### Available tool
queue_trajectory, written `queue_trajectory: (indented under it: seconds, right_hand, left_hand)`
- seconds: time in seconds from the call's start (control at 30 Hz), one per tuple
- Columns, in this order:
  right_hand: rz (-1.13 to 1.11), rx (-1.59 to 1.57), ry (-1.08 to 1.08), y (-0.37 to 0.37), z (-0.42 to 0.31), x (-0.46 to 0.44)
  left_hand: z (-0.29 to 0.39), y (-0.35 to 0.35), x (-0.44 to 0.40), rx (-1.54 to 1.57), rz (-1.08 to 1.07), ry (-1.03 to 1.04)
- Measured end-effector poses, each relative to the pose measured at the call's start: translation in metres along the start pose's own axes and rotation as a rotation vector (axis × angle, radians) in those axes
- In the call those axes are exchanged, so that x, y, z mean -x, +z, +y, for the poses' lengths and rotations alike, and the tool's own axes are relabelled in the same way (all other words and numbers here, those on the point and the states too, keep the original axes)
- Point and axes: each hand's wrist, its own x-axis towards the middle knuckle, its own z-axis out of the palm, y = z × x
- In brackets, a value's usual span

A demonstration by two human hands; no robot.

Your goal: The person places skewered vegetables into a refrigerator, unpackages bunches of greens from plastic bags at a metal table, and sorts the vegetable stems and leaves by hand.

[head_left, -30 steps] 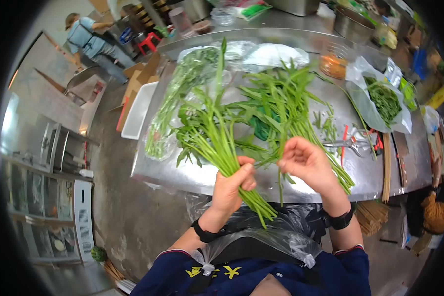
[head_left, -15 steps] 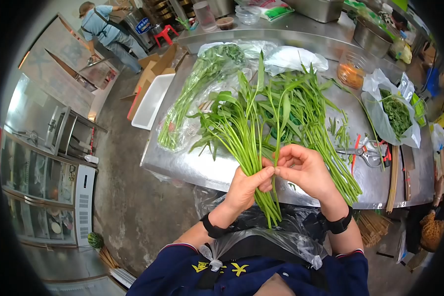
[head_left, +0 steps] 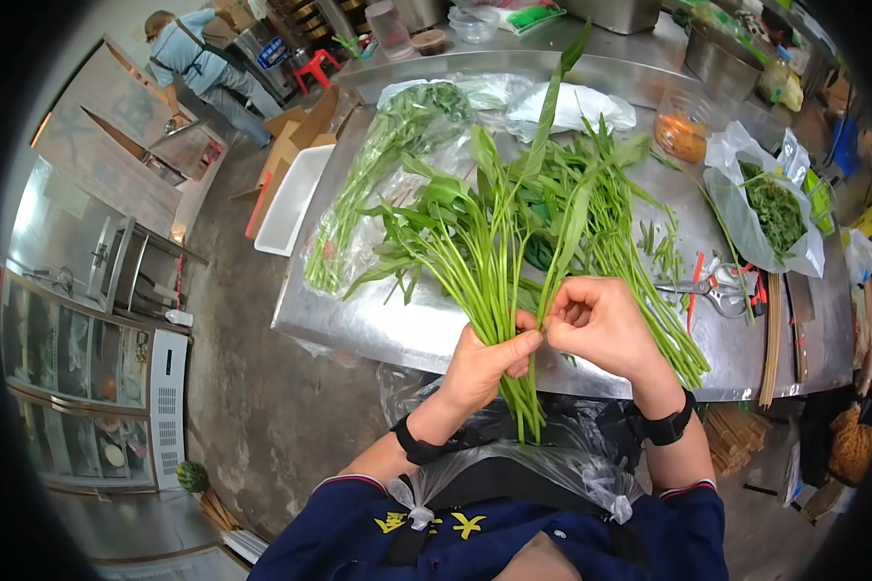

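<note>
My left hand [head_left: 491, 368] is wrapped round a bunch of water spinach [head_left: 475, 276]. The leaves fan out toward the table and the cut stem ends hang below the fist. Close beside its thumb, my right hand [head_left: 601, 324] pinches a single water spinach stem [head_left: 550, 281] with long leaves. The right fingertips are partly hidden behind the hand. More loose water spinach [head_left: 639, 281] lies on the steel table [head_left: 358, 334] just beyond and right of my hands. Scissors [head_left: 712, 288] rest to the right, near some short leaf scraps [head_left: 661, 252].
Greens in clear plastic [head_left: 383, 184] lie at the table's left. On the right are a bag of leafy greens [head_left: 770, 218], an orange-filled tub [head_left: 681, 136], thin sticks [head_left: 771, 339] and a knife [head_left: 799, 320]. A white tray [head_left: 295, 198] stands left. Another person [head_left: 203, 63] bends far back.
The single stem has shifted upward, its leaves now reaching higher. My right hand has turned, with its fingers curled in more. The left hand keeps hold of the bunch.
</note>
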Motion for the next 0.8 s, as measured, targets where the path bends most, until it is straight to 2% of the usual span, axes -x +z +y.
queue_trajectory:
  seconds: [0.23, 0.3, 0.33, 0.43, 0.47, 0.53, 0.57, 0.6, 0.67, 0.7, 0.77, 0.8]
  right_hand:
    - [0.036, -0.004, -0.040, 0.001, 0.013, -0.002]
    - [0.327, -0.627, -0.082, -0.015, 0.022, -0.003]
    - [0.381, -0.631, -0.122, -0.034, 0.030, 0.000]
    - [0.598, -1.004, -0.095, -0.096, 0.052, 0.007]
    - [0.612, -0.999, -0.092, -0.098, 0.054, 0.009]
    - [0.722, -0.501, 0.174, -0.106, 0.062, 0.016]
    - [0.589, -0.243, 0.219, -0.109, 0.075, 0.020]
    - [0.520, -0.119, 0.276, -0.105, 0.085, 0.022]
    - [0.452, 0.303, 0.246, -0.101, 0.109, 0.025]
    - [0.458, 0.298, 0.250, -0.098, 0.112, 0.026]
    - [0.436, 0.751, 0.338, -0.088, 0.110, 0.023]
    - [0.439, 0.745, 0.337, -0.086, 0.114, 0.022]
  left_hand:
    - [-0.004, -0.003, 0.000, 0.007, 0.001, -0.014]
    - [-0.002, -0.004, 0.000, 0.049, 0.018, -0.016]
    - [0.000, -0.004, 0.000, 0.089, 0.033, -0.015]
    - [0.000, -0.011, 0.000, 0.107, 0.032, -0.008]
    - [0.001, -0.011, 0.000, 0.111, 0.036, -0.001]
    - [0.002, -0.010, -0.002, 0.076, 0.017, -0.009]
    - [0.002, -0.008, -0.001, 0.090, 0.040, 0.005]
    - [0.002, -0.008, -0.001, 0.099, 0.067, 0.024]
    - [-0.001, -0.010, -0.003, 0.085, 0.039, 0.041]
    - [-0.002, -0.011, -0.003, 0.069, 0.075, 0.043]
    - [-0.004, -0.014, -0.004, 0.047, 0.112, 0.049]
    - [-0.004, -0.015, -0.003, 0.001, 0.130, 0.067]
